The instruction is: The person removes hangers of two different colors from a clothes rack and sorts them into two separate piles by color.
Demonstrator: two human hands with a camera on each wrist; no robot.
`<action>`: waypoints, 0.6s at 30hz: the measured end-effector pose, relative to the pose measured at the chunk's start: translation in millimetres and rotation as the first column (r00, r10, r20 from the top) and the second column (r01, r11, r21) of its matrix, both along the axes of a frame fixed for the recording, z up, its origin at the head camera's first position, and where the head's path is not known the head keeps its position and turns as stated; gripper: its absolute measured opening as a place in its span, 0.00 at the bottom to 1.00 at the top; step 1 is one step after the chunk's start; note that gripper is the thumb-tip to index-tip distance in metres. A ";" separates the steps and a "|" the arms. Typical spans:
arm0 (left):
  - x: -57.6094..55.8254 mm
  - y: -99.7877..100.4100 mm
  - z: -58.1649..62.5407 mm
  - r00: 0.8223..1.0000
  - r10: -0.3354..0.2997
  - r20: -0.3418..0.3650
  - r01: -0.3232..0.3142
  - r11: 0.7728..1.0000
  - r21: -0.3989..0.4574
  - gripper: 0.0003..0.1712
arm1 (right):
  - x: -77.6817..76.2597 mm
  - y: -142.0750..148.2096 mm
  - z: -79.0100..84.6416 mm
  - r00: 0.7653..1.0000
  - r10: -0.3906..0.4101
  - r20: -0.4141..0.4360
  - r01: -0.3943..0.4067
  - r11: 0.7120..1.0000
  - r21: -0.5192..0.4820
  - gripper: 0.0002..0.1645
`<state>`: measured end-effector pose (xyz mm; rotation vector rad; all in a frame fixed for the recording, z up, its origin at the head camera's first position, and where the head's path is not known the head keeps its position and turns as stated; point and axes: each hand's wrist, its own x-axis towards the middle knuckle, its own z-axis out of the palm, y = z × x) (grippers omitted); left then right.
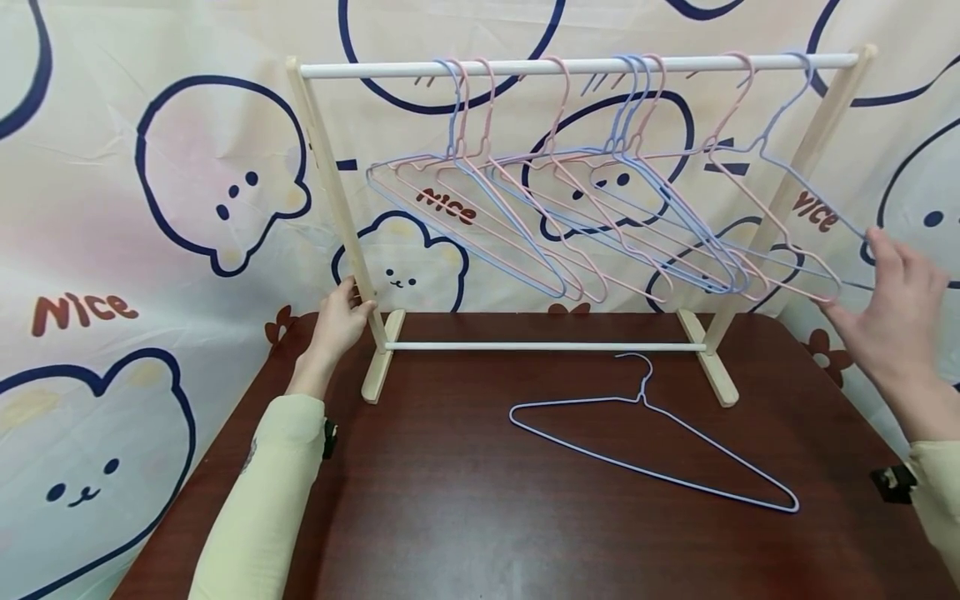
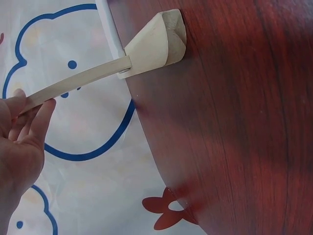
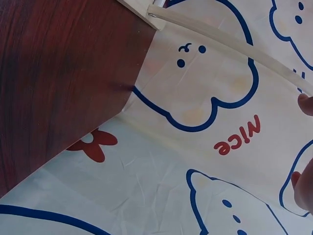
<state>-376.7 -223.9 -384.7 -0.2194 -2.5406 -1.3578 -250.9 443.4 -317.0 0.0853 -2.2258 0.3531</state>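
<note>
My left hand (image 1: pixel 343 321) grips the left wooden post (image 1: pixel 333 183) of a clothes rack low down; the left wrist view shows thumb and fingers around it. At the far right, my right hand (image 1: pixel 903 321) has thumb and fingers spread apart, beside the end of the rightmost blue hanger (image 1: pixel 806 187). That hanger's outer corner is hidden behind the fingers. The thumb tip is close to the end of a pink hanger (image 1: pixel 772 221). In the right wrist view only fingertips (image 3: pixel 305 104) show at the edge. Several blue and pink hangers hang from the white rail (image 1: pixel 517 68).
A single blue hanger (image 1: pixel 592 454) lies on the dark brown table (image 1: pixel 435 517) in front of the rack. The rack's lower white bar (image 1: pixel 525 346) joins two wooden feet (image 1: pixel 382 358). A patterned cloth (image 1: pixel 82 208) hangs behind and at the sides.
</note>
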 end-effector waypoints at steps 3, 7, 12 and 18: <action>-0.3 0.2 -0.4 1.000 0.000 0.000 0.000 1.000 -0.001 0.32 | -2.2 -5.0 0.1 1.000 -0.019 -0.005 0.019 1.000 0.000 0.54; -1.7 0.4 -1.1 1.000 0.000 -0.012 0.000 1.000 -0.005 0.32 | -2.4 -11.2 0.0 0.998 -0.059 0.000 0.059 0.998 0.000 0.52; -2.7 0.4 -1.1 1.000 0.005 -0.025 -0.005 1.000 -0.011 0.32 | 0.2 -11.2 -1.9 0.998 -0.036 -0.055 0.038 0.998 0.044 0.51; -3.4 0.2 -3.2 1.000 0.002 -0.021 -0.003 1.000 -0.007 0.30 | 3.5 -10.2 -6.2 0.993 -0.008 -0.117 0.017 0.996 0.083 0.44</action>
